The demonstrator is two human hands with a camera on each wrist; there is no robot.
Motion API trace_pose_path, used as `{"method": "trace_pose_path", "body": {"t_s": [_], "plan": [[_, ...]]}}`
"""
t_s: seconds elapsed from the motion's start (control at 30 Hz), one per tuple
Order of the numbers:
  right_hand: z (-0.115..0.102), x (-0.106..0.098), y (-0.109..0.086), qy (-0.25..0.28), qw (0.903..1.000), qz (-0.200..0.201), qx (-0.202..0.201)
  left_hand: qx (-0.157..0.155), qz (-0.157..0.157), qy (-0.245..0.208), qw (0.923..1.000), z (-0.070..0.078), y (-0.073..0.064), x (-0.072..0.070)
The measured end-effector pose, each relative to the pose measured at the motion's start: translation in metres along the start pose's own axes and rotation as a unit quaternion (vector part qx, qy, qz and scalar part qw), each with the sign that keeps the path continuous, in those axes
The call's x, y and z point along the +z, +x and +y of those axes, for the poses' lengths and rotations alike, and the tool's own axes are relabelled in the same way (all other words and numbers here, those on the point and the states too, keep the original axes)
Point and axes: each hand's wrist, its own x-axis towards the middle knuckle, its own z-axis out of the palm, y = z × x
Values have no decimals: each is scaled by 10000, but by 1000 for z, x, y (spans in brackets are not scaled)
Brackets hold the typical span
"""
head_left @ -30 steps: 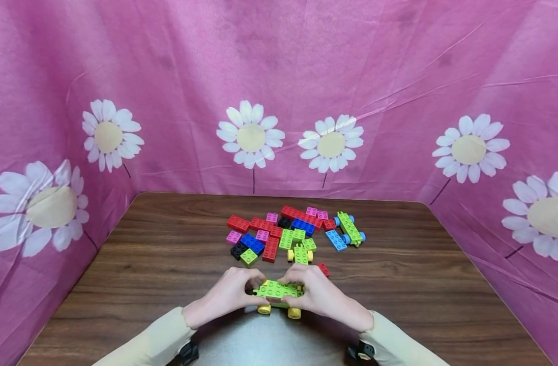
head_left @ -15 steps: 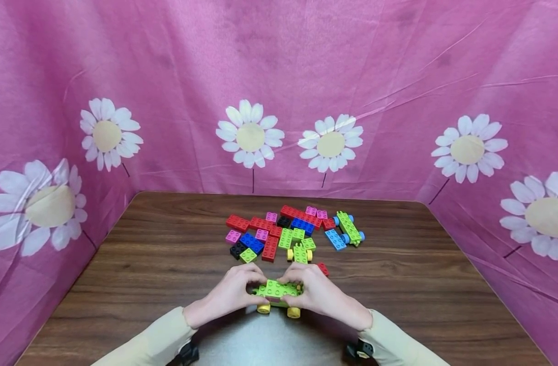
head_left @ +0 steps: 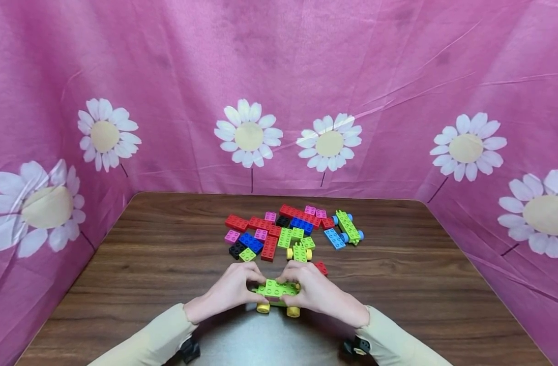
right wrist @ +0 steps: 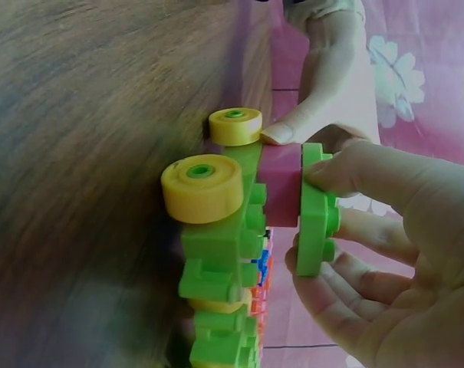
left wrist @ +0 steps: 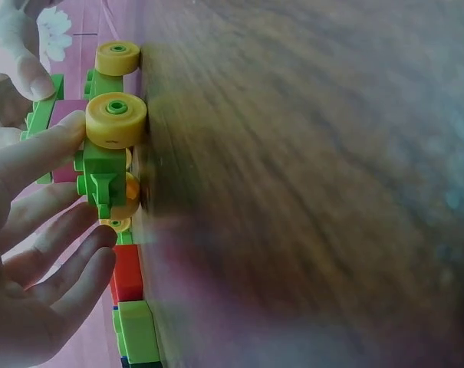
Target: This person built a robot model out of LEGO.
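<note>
A toy car base [left wrist: 101, 165] with yellow wheels [right wrist: 202, 188] stands on the table in front of me. On it sits a pink brick [right wrist: 280, 184], topped by a thin light-green brick [head_left: 279, 288]. My left hand [head_left: 233, 288] holds the car's left part, its thumb against the pink brick beside a wheel in the left wrist view. With thumb and fingers my right hand [head_left: 313, 294] pinches the light-green brick. Its fingers cover the right end of the car in the head view.
Beyond the hands lie loose red bricks [head_left: 268, 249], blue bricks [head_left: 251, 242], pink, black and green ones. A second yellow-wheeled base [head_left: 300, 252] stands just past my hands. A blue-wheeled base [head_left: 348, 227] is at the right, beside a light-blue brick [head_left: 335, 238].
Both hands keep their hold on the toy car in nearly the same place. The light-green brick shows only a slight shift between the fingers.
</note>
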Motion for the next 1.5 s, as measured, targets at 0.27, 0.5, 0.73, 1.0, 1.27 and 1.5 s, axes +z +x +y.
{"method": "trace_pose_path", "body": {"t_s": [0.27,0.5,0.73,1.0,1.27,1.5], "plan": [[-4,-3,-2,-264,9996,-9,-15,-182,-49,-124,9997,3,0,-1],[-4,4,-1,-285,9986,327,-287,-471,-78,-480,9977,5,-2,1],[-6,6,2,-327,9985,374,-236,-700,-26,-503,9963,5,-3,3],[-7,5,4,-230,9987,372,-261,-727,-8,-414,9965,6,-2,1],[-11,6,8,-353,9987,248,-253,-731,-85,-317,9968,7,-2,0],[-10,3,9,-323,9986,219,-360,-636,-81,-255,9976,6,-2,-1]]}}
